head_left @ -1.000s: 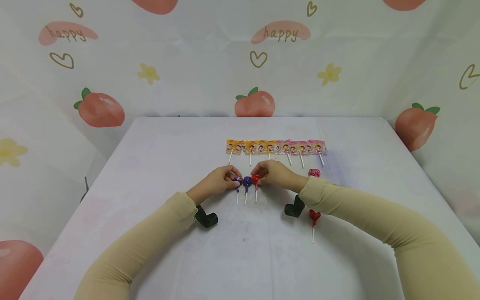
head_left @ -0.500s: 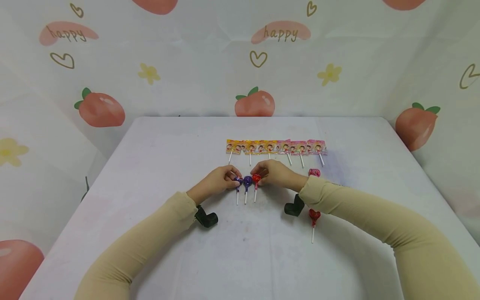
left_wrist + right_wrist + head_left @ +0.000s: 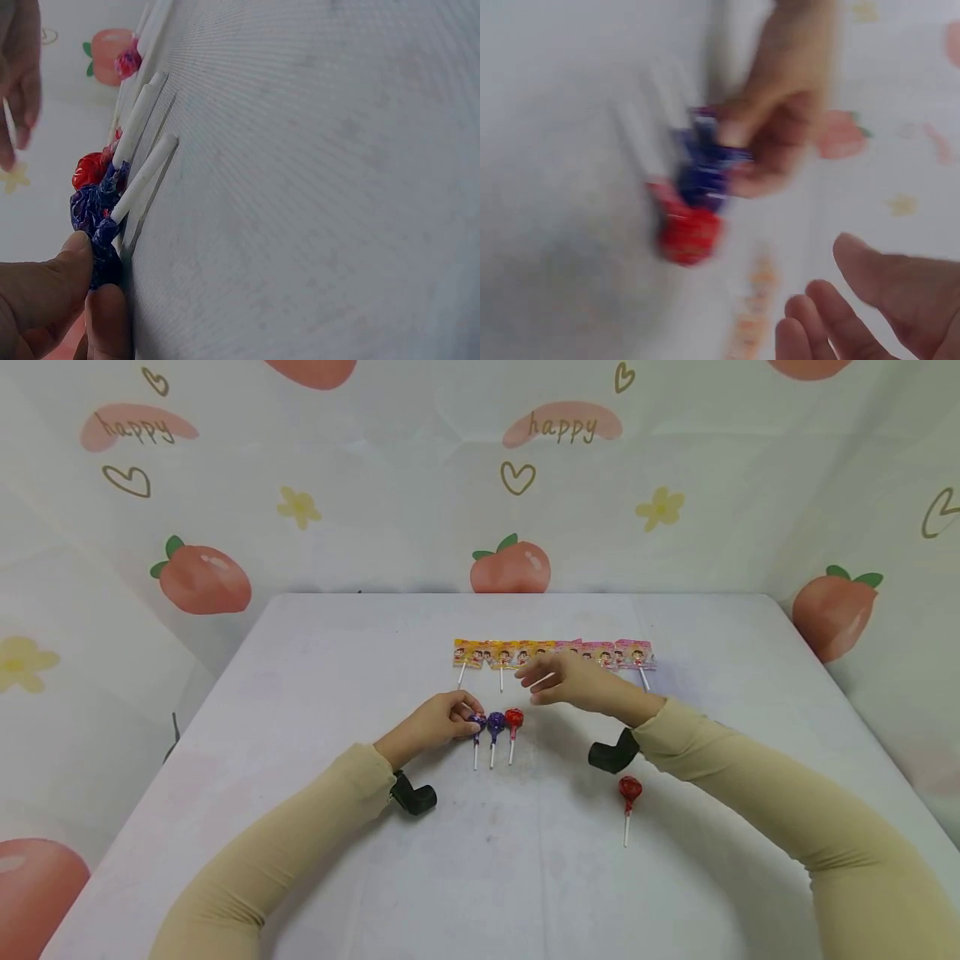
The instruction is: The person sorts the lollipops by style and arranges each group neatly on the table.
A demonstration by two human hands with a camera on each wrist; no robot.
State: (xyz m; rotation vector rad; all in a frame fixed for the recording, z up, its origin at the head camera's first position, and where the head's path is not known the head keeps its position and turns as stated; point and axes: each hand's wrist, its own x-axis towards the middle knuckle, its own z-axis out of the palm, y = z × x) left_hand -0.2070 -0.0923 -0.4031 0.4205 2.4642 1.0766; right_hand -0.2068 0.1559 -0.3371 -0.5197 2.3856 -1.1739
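In the head view my left hand (image 3: pixel 437 723) pinches the head of a purple-wrapped lollipop (image 3: pixel 476 742) between thumb and finger. Beside it lies a second purple lollipop (image 3: pixel 496 723), then a red lollipop (image 3: pixel 513 718), all three side by side with sticks toward me. My right hand (image 3: pixel 573 683) is raised behind and to the right of the red one, fingers spread and holding nothing. The right wrist view, blurred, shows this red lollipop (image 3: pixel 691 236) apart from the right hand's fingertips (image 3: pixel 821 296). In the left wrist view, the thumb (image 3: pixel 75 251) presses the purple wrapper.
Farther back runs a row of flat-packed lollipops, yellow packets (image 3: pixel 468 653) at left and pink packets (image 3: pixel 637 655) at right, partly covered by my right hand. A separate red lollipop (image 3: pixel 629 789) lies at the right. Black wrist-camera mounts (image 3: pixel 412 795) hang under both wrists.
My right hand has let go of the red lollipop and moved up and to the right. A pink lollipop at the right is now hidden by that arm. My left hand stays put.
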